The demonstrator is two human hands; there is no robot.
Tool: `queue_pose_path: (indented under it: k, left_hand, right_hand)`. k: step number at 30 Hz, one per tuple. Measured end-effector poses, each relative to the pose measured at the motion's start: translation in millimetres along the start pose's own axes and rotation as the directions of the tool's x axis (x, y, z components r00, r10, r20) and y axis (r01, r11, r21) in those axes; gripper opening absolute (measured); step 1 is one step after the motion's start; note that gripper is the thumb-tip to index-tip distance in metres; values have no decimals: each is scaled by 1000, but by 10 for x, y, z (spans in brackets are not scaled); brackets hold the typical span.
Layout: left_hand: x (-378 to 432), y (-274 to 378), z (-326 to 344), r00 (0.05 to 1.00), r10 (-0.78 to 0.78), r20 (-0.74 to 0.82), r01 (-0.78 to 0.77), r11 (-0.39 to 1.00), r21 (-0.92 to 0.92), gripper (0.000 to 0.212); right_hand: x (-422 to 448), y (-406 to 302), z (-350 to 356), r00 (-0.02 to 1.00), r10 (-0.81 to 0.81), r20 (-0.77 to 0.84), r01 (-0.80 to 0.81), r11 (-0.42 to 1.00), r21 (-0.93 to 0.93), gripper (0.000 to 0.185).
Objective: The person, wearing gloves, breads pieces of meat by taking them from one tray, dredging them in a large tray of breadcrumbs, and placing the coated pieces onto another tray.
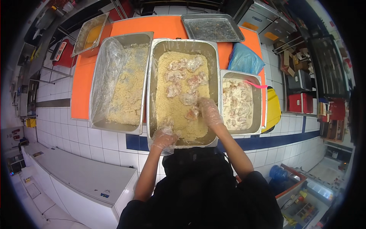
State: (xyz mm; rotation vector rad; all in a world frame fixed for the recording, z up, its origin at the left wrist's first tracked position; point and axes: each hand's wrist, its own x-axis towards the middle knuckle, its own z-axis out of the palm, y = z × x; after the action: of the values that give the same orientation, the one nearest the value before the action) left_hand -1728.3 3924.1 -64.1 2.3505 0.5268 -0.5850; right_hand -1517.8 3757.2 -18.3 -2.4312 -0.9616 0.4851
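Observation:
A deep metal pan (215, 54) filled with pale crumb coating (164, 104) lies straight before me. Several pieces of battered raw meat (175, 89), probably chicken, sit on the crumbs. My right hand (210, 112), in a clear plastic glove, reaches over the pan's right wall, its fingertips beside a meat piece (192, 112). Whether it grips anything is hidden. At the near left corner, my gloved left hand (166, 136) is down at the crumbs, with crumbs stuck on its fingers; I cannot tell if something is in it. To the right, a smaller metal pan (257, 126) holds meat in creamy batter (237, 104).
On the orange tabletop (148, 24), a crumb-filled pan with plastic film (107, 77) stands left. Behind it is a pan with yellow contents (93, 36). A dark baking tray (213, 27) and blue plastic bag (246, 58) lie at the back right. A pink handle (256, 84) crosses the batter pan's rim.

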Motion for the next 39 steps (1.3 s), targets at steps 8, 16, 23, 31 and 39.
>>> queue_pose_path:
  k: [8, 16, 23, 31, 39]
  left_hand:
    - [144, 66, 17, 961, -20, 274, -8, 995, 101, 71]
    - [332, 243, 111, 947, -22, 319, -34, 985, 170, 53]
    - [197, 153, 23, 949, -11, 314, -57, 977, 206, 61]
    - [225, 156, 62, 947, 8, 322, -54, 990, 132, 68]
    - [201, 248, -1, 966, -5, 260, -33, 989, 142, 77]
  right_hand:
    - [196, 699, -783, 910, 94, -404, -43, 990, 134, 32]
    - [784, 2809, -344, 966, -84, -246, -143, 618, -773, 13]
    - [1042, 1990, -66, 976, 99, -191, -195, 786, -586, 15]
    - [866, 1582, -271, 972, 44, -231, -174, 797, -579, 19]
    - [1018, 1563, -164, 996, 35, -83, -77, 805, -588, 19]
